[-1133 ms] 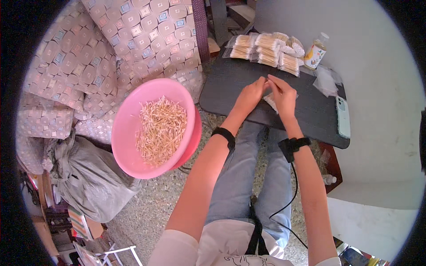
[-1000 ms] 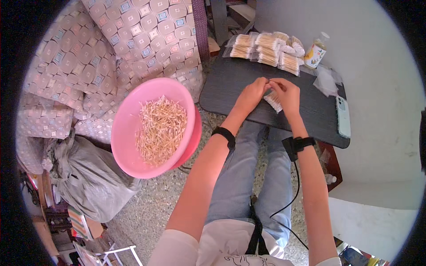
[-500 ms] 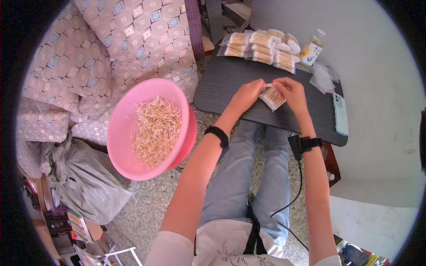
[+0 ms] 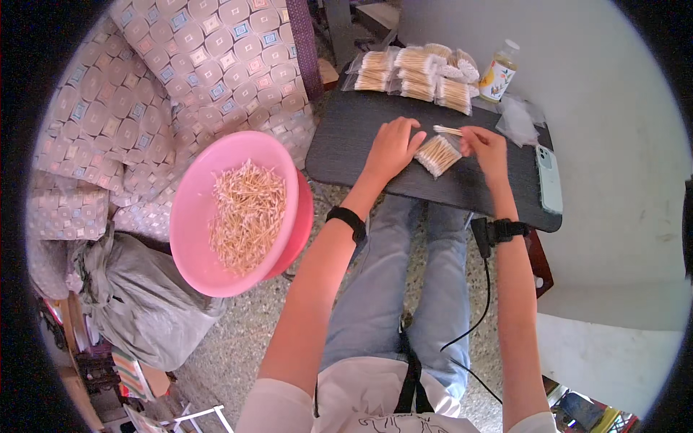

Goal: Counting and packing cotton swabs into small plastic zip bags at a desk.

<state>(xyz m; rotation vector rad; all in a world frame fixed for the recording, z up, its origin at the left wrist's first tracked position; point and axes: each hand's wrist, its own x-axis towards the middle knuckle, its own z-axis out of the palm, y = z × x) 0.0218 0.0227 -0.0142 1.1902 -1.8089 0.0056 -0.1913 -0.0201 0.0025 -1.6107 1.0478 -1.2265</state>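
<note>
pale wooden sticks with white cotton tips fill a small clear packet (image 4: 437, 154) that lies flat on the dark worktop (image 4: 346, 148), a little below the worktop's middle and between the two hands. the left hand (image 4: 392, 146) rests at the packet's nine o'clock, palm down, fingers loosely together and touching the packet's left edge, grasping nothing. the right hand (image 4: 485, 146) sits at the packet's three o'clock, its fingertips pinched on a single cotton swab (image 4: 447, 130) that points toward nine o'clock just above the packet's top edge. both wrists wear black bands, and a black cable hangs from the right one

at twelve o'clock from the packet, along the far edge of the worktop, lies a row of filled swab packets (image 4: 415, 72). at one o'clock stands a small clear bottle with a yellow label (image 4: 499, 71), with a crumpled clear plastic bag (image 4: 518, 119) just below it. a phone (image 4: 548, 177) lies face down near the worktop's right edge, at three o'clock from the right hand

well apart at eight o'clock, a pink basin (image 4: 216, 249) holds a heap of loose swabs (image 4: 246, 213), beside a patterned cushion (image 4: 173, 86). a grey sack (image 4: 137, 299) slumps on the floor below the basin
</note>
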